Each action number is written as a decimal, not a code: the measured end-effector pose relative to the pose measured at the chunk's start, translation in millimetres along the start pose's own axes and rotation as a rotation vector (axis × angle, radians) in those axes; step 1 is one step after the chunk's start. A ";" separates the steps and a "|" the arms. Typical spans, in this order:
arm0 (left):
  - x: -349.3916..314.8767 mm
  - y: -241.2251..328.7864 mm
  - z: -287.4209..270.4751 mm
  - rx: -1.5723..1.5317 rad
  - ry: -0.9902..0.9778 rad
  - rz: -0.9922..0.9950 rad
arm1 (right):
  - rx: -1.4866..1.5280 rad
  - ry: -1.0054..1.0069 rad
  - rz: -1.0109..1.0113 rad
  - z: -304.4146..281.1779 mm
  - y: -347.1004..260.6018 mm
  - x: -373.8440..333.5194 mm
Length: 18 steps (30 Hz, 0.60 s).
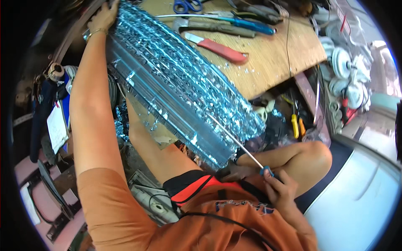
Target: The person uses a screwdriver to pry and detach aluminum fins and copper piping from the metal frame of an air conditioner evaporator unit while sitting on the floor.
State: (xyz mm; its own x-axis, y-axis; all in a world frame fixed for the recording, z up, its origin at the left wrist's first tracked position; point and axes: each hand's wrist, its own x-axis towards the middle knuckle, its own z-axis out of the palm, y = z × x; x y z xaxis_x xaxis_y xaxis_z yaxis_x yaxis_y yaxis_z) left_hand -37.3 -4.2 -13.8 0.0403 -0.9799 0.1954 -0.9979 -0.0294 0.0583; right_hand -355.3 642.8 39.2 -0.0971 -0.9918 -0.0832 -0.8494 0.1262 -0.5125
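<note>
A: Head view, and the left hand (pixel 102 19) is right up at the far end of the long, shiny blue-silver metal slab with a ragged, flaky surface (pixel 184 83)!

B: Gripping it?

A: Can't tell; the fingers run into the upper edge of the view.

B: And the right hand (pixel 281 186)?

A: Closed around the blue handle of a thin steel-shafted screwdriver (pixel 238 144), low beside the bent bare knee (pixel 316 157). The shaft slants over the slab's lower part; whether the tip presses in, I can't say.

B: How does the slab lie?

A: Diagonally, upper left down toward the lap, covering the near side of the pale wooden table (pixel 268 71).

B: Crowded up there!

A: Very! A short-bladed knife with a red handle (pixel 224 51) lies near the slab, a hammer with a drab handle (pixel 217 29) above it, then a long-shafted tool with a blue handle (pixel 255 26), and blue-handled scissors (pixel 187 6) at the top.

B: Off to the right?

A: White round parts (pixel 341 62) bunch beyond the table, and a yellow-handled tool (pixel 295 125) sits below its edge.
</note>
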 end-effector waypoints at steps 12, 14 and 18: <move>17.5 -15.9 13.6 0.040 0.048 0.060 | 0.319 -0.166 0.121 -20.0 8.0 -11.0; 0.5 -16.4 -6.9 0.026 0.002 -0.026 | 0.313 -0.176 0.121 -22.8 10.4 -22.2; -1.9 -23.6 -21.0 0.048 0.030 -0.034 | 0.355 -0.154 0.097 -26.1 20.2 -40.8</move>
State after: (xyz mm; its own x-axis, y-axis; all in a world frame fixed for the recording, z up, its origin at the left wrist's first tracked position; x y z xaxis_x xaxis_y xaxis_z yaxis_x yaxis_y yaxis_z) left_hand -12.8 2.5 5.0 0.0753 -0.9719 0.2232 -0.9972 -0.0729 0.0189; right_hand -382.0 685.3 54.5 -0.0664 -0.9635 -0.2595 -0.6050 0.2457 -0.7574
